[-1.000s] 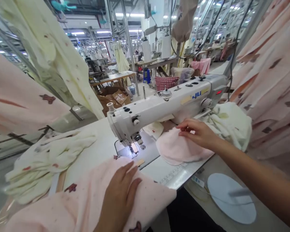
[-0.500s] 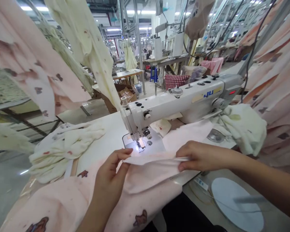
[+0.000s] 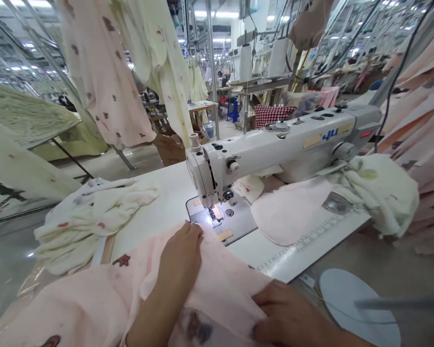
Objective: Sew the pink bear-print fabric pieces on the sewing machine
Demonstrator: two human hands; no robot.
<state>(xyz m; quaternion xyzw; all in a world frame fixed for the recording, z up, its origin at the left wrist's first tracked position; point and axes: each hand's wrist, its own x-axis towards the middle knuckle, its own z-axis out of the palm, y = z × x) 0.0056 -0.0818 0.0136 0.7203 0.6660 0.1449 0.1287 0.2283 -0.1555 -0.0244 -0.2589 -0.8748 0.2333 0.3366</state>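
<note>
Table (image 3: 173, 188), bearing the machine (image 3: 275, 149) and, along its near edge, the pink cloth (image 3: 219, 277). The cloth is probably light, soft and limp, best held by its edges; it is pale and loosely folded. Right hand (image 3: 289, 311): fingers curved at the cloth, though blur leaves their grip uncertain. Left hand (image 3: 183, 250): fingertips pinched together on the cloth near the presser foot (image 3: 215, 214). Smallest, the scattered brown prints (image 3: 121, 260).
</note>
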